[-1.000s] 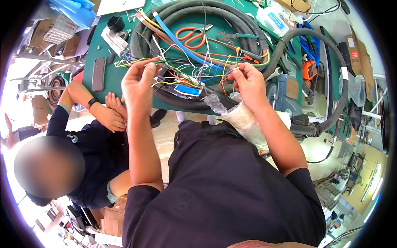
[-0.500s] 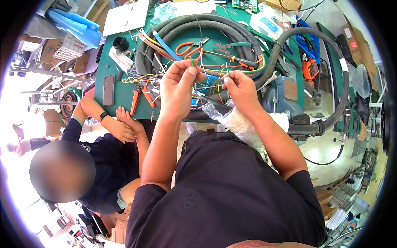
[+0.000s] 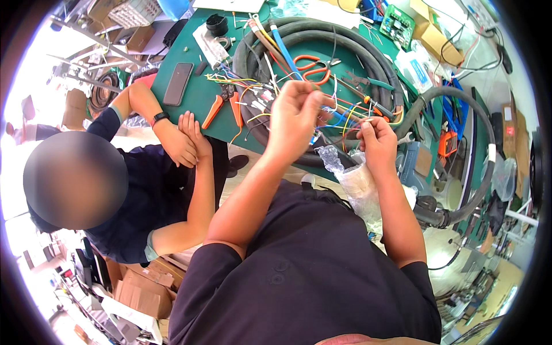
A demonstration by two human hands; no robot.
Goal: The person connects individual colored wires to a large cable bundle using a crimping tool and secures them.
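Note:
My left hand [image 3: 294,119] is raised over the green bench, thumb and fingers pinched on a thin wire, mostly hidden by the fingers. Just to its right, my right hand [image 3: 378,145] pinches several thin coloured wires [image 3: 347,131], red, yellow and dark ones among them. Behind both hands lies a coil of thick black cable [image 3: 356,41], with brown and blue cores [image 3: 286,50] sticking out. Left of my left hand, a bundle of thin wires with white ends [image 3: 260,99] spreads over the coil. Clear plastic wrap [image 3: 359,187] covers a pale bundle beneath my right wrist.
Orange-handled wire strippers [image 3: 215,110] and a phone [image 3: 178,84] lie at the left. Orange-handled cutters [image 3: 313,69], teal-handled pliers [image 3: 376,84] and a screwdriver [image 3: 380,109] rest within the coil. A blue-grey vise [image 3: 415,160] stands right. A co-worker's crossed hands [image 3: 187,141] rest at the bench edge.
The whole view has turned and shifted, so the bench, the co-worker and my hands appear elsewhere. Both hands stay pinched; they are slightly farther apart, with the left hand's fingertips turned more to the right.

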